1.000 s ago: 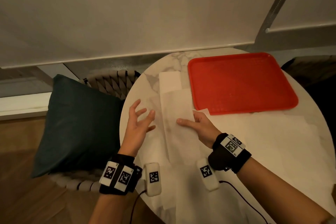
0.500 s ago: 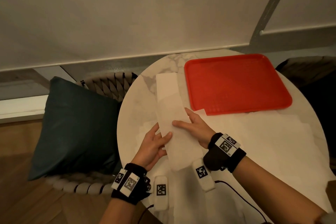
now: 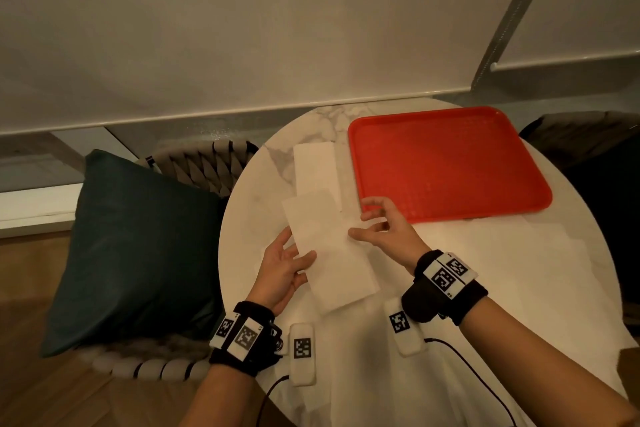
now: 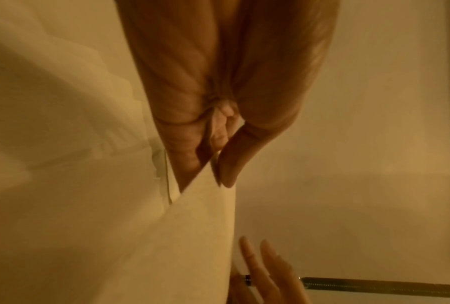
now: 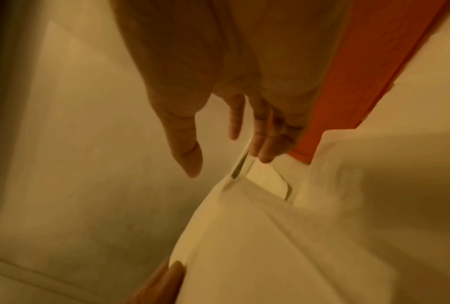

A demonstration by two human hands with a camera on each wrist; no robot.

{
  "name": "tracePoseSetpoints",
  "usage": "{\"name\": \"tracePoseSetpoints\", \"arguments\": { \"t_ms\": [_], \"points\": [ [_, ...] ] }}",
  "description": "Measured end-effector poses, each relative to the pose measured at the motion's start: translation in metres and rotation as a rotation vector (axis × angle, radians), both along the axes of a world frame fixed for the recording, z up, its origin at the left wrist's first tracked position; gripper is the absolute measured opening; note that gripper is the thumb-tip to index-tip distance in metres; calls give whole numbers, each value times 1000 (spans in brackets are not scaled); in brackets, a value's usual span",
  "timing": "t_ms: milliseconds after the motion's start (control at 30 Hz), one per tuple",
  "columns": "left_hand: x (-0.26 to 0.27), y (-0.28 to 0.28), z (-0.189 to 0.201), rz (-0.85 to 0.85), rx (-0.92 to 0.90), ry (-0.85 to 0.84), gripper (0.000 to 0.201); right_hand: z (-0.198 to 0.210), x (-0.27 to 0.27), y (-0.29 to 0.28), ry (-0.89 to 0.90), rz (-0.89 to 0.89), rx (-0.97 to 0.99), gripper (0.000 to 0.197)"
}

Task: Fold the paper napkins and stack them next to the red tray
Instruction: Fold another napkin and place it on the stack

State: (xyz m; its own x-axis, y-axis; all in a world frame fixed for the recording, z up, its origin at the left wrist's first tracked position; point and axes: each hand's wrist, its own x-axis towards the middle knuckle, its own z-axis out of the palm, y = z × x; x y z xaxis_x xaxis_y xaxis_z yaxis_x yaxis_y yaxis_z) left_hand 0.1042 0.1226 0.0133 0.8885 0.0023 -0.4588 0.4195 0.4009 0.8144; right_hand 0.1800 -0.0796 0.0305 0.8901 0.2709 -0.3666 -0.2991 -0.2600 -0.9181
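Note:
A long white folded napkin (image 3: 329,250) lies slantwise over the table's middle. My left hand (image 3: 301,255) pinches its left edge, thumb on top and fingers beneath; the left wrist view shows the pinch of that hand (image 4: 216,166) on the napkin (image 4: 179,236). My right hand (image 3: 363,224) hovers by the napkin's right edge with loose, spread fingers (image 5: 234,123) and holds nothing. Another folded napkin (image 3: 315,166) lies flat just left of the red tray (image 3: 446,163), whose rim (image 5: 361,61) shows beside my right hand.
The round marble table (image 3: 256,204) carries several unfolded napkins (image 3: 485,270) across its front and right. A dark teal cushion (image 3: 138,246) sits on a woven chair at the left. A second chair (image 3: 588,146) stands at the right; a wall runs behind.
My left hand came in from the left and took the napkin's left edge. My right hand lifted off the napkin and drew back toward the tray. The napkin has turned slightly.

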Motion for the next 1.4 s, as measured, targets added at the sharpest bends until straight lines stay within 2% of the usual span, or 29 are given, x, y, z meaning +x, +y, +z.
{"name": "tracePoseSetpoints", "arguments": {
  "t_ms": [67,167,300,367,433,533,600,733,933,1100,1233,1400],
  "points": [
    [7,3,3,-22,-11,-14,56,-1,7,6,51,42,-36,65],
    [24,10,6,-56,-14,-35,55,0,20,18,53,75,37,68],
    [61,29,6,-71,11,-49,58,0,49,37,7,109,90,53],
    [83,37,4,-89,73,-44,60,-4,68,46,6,108,100,50],
    [106,43,1,-94,190,-42,63,-10,87,53,11,83,115,55],
    [136,49,-10,-65,360,-54,83,-24,116,59,6,76,112,68],
    [153,53,-20,-77,449,-103,90,-35,134,62,-37,86,71,74],
    [181,59,-41,-133,612,-154,68,-51,164,68,-132,143,-103,81],
    [203,64,-67,-175,760,-163,64,-72,187,75,-220,264,-404,88],
    [208,63,-76,-280,935,-201,67,-90,190,80,-214,301,-521,93],
    [207,62,-87,-351,1047,-160,67,-99,187,81,-215,326,-567,95],
    [201,56,-71,-379,1127,-94,65,-84,183,77,-214,315,-611,96]
  ]
}}
